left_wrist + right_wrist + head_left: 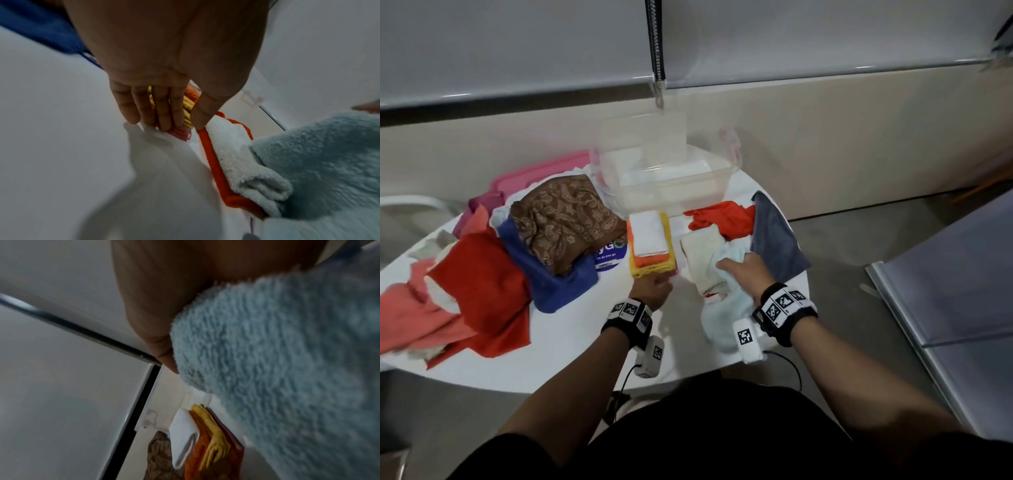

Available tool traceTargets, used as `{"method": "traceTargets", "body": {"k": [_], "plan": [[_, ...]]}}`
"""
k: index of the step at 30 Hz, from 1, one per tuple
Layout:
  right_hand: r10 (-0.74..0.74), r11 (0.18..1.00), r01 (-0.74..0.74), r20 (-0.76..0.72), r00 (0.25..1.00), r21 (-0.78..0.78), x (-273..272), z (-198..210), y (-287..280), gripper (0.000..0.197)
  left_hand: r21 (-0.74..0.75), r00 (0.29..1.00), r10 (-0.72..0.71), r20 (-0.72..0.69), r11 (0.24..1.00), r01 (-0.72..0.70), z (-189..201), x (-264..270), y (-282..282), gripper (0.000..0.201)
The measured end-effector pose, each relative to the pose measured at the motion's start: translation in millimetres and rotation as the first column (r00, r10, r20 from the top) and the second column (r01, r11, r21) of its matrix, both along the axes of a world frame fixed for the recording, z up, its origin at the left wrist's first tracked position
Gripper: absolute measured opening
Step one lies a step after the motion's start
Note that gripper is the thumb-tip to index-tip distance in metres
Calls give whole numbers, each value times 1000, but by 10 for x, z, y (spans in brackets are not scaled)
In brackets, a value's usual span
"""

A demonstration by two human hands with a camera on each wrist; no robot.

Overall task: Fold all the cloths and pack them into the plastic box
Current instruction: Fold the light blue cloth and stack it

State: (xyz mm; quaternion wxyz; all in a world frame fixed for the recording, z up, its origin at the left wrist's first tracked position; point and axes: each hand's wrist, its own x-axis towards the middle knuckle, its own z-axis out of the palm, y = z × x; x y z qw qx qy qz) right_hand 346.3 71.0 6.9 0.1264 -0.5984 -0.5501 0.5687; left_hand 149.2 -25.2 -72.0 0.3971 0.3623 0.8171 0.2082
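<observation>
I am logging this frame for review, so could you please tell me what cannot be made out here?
- Right hand fingers: in the right wrist view the light blue towel covers them.
- Plastic box contents: in the head view, pale shapes blurred behind its clear wall.
- Left hand fingers: their tips meet the folded stack; whether they grip it is unclear.

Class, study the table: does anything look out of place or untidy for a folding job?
Yes. The brown paisley cloth lies crumpled on a heap of unfolded red and blue cloths at the left, beside the neat folded stack.
</observation>
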Motion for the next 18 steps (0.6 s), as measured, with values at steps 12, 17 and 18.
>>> {"method": "traceTargets", "body": {"k": [12,17,18], "plan": [[621,783,-621,-10,784,-43,-769,534,-417,11,475,862,-420,284,843,254,763,-447,-253,54],[616,784,-621,-113,780,-9,-1054,540,-486,18,397,849,-286,444,912,100,894,-964,-617,22],[617,787,-617,-74,784,16,-1112,520,-494,19,401,853,-247,459,915,49,915,-1060,-685,21]]}}
